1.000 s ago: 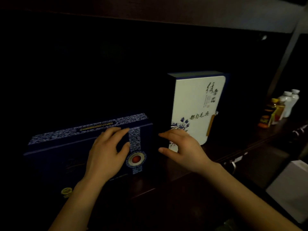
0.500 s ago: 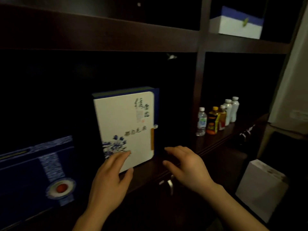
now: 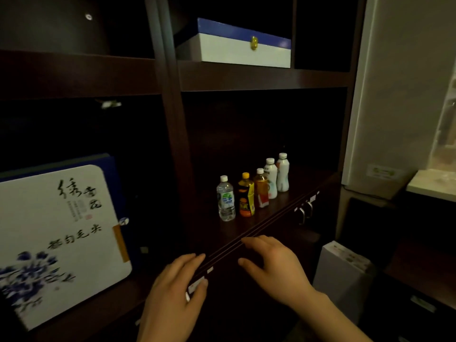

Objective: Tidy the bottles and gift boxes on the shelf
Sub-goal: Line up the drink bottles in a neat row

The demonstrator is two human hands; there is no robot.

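Observation:
A white gift box (image 3: 56, 240) with blue flowers and black writing stands upright in the left bay of the dark shelf (image 3: 259, 233). In the right bay several bottles form a diagonal row: a clear water bottle (image 3: 225, 199), an orange-yellow bottle (image 3: 246, 196), an amber tea bottle (image 3: 261, 188) and two white bottles (image 3: 276, 178). A white and blue latched box (image 3: 237, 46) lies on the shelf above. My left hand (image 3: 175, 294) and my right hand (image 3: 274, 265) hover at the shelf's front edge, fingers spread, holding nothing.
Below the shelf are cabinet doors with metal handles (image 3: 304, 213). A white box (image 3: 345, 275) stands on the floor at the lower right. A pale wall and a light counter (image 3: 429, 186) lie to the right.
The view has swung right: the dark blue flat box is out of sight and the bottles are now central. Both hands have left the boxes and moved right along the shelf edge.

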